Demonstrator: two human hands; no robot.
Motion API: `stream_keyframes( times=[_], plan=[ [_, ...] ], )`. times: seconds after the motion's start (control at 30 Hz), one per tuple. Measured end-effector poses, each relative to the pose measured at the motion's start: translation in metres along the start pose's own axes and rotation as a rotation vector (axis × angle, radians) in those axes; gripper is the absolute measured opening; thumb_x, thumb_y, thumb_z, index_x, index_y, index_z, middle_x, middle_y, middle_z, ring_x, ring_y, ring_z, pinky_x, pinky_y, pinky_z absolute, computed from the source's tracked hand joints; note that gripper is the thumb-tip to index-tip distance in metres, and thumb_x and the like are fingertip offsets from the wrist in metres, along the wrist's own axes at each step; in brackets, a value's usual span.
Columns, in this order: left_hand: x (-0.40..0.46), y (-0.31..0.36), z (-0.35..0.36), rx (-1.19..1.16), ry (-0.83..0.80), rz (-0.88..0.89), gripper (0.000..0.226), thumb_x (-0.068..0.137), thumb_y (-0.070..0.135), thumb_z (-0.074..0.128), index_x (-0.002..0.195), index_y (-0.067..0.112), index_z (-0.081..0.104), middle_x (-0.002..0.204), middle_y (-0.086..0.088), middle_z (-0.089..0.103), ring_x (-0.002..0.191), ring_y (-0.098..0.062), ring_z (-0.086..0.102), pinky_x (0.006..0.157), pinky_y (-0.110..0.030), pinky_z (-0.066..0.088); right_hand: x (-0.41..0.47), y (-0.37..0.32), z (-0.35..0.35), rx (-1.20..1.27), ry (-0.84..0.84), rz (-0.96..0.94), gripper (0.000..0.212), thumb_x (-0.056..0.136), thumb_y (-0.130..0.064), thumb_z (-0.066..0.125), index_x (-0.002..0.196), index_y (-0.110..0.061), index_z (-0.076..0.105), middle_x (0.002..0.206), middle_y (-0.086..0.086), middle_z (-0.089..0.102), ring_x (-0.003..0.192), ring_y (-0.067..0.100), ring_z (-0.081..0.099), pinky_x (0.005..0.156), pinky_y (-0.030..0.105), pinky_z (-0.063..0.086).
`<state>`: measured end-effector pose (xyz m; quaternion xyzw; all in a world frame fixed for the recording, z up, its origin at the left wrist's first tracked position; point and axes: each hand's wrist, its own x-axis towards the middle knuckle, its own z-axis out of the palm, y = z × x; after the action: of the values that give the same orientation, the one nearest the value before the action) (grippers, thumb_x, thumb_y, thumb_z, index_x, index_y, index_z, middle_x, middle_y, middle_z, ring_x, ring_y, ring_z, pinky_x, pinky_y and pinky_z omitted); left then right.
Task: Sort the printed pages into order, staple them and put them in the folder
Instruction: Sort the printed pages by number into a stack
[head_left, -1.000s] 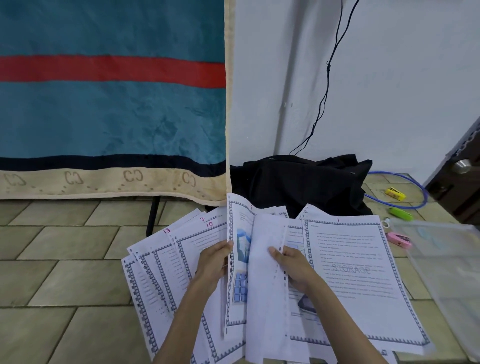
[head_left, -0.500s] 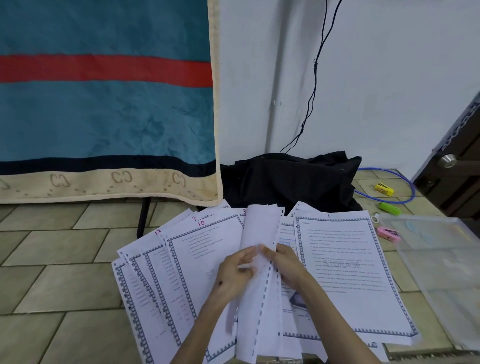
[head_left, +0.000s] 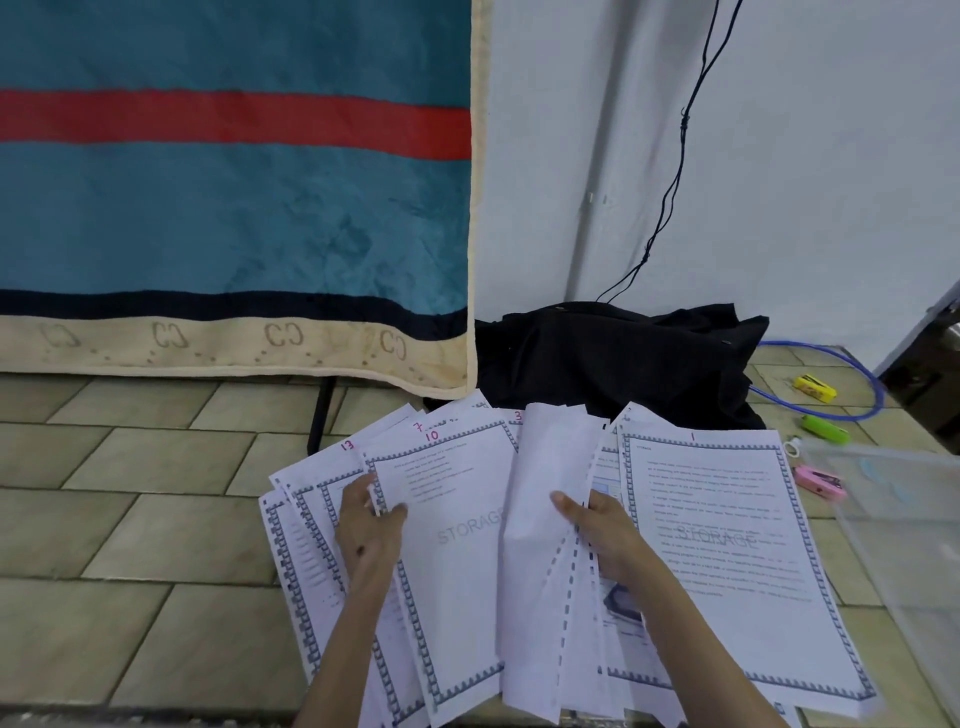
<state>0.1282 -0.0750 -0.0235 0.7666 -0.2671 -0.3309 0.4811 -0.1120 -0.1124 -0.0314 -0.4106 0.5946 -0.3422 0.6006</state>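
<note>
Printed pages (head_left: 457, 540) lay fanned out on the tiled floor (head_left: 130, 519), bordered sheets overlapping, pink handwritten numbers 13, 7, 10 and 3 at the top corners. Page 10 sat on top of the left fan; page 1 (head_left: 727, 545) lay flat to the right, "STORAGE" watermark readable. Left hand (head_left: 369, 525) pinched the left edge of page 10, thumb over it. Right hand (head_left: 602, 530) gripped a bunch of lifted, curled sheets (head_left: 550, 499) in the middle, blank backs showing. Hands were apart, each on its own paper. Clear plastic folder (head_left: 893, 519) lay just right of page 1. Pink stapler (head_left: 820, 482) sat between them near the folder's corner; green marker (head_left: 826, 429) and yellow item (head_left: 814, 388) lay further back. Black cloth (head_left: 613, 358) was heaped behind the pages, teal blanket (head_left: 234, 208) hanging at left.
</note>
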Motion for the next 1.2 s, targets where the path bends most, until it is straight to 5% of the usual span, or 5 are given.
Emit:
stream_keyframes(
  times=[0.23,0.4,0.73,1.03,1.2],
  plan=[
    [0.005,0.004,-0.008,-0.132,0.079,-0.08,0.028,0.08,0.007,0.07,0.106,0.001,0.062,0.098,-0.009,0.068,0.089,-0.021,0.063,0.08,-0.024,0.045,0.001,0.002,-0.001,-0.012,0.01,-0.004,0.021,0.091,-0.025,0.06,0.106,-0.011,0.066,0.099,0.006,0.073,0.09,0.024,0.07,0.082,0.037,0.056],
    [-0.019,0.003,-0.003,0.146,0.189,0.445,0.008,0.082,0.009,0.069,0.089,0.011,0.072,0.113,-0.004,0.059,0.102,-0.012,0.049,0.082,-0.016,0.04,0.003,0.003,-0.002,-0.019,0.021,0.022,0.026,0.09,-0.027,0.061,0.107,-0.009,0.067,0.096,0.007,0.075,0.091,0.028,0.07,0.09,0.049,0.053],
    [-0.068,0.023,0.061,0.288,-0.733,0.471,0.047,0.098,0.046,0.03,0.141,0.029,0.038,0.142,0.007,0.047,0.132,-0.007,0.039,0.114,-0.026,0.025,-0.009,-0.015,-0.002,0.335,-0.121,0.087,0.064,0.097,-0.055,0.023,0.114,-0.01,0.064,0.109,0.014,0.071,0.104,0.03,0.065,0.084,0.042,0.052],
    [-0.077,0.002,0.061,0.106,-0.364,0.499,0.04,0.099,0.012,0.035,0.138,0.022,0.04,0.139,0.016,0.039,0.132,-0.001,0.034,0.106,-0.007,0.024,-0.008,-0.003,0.004,0.016,0.019,0.025,0.028,0.093,-0.03,0.057,0.1,-0.005,0.068,0.098,0.016,0.073,0.095,0.035,0.069,0.09,0.052,0.052],
    [-0.047,0.01,0.044,0.228,-0.161,0.155,0.058,0.095,0.02,0.049,0.145,0.009,0.023,0.146,-0.012,0.036,0.133,-0.026,0.037,0.111,-0.039,0.032,-0.003,0.005,-0.001,0.024,0.117,0.039,0.038,0.092,-0.032,0.058,0.093,0.006,0.061,0.102,0.033,0.064,0.084,0.04,0.064,0.083,0.039,0.053]
  ],
)
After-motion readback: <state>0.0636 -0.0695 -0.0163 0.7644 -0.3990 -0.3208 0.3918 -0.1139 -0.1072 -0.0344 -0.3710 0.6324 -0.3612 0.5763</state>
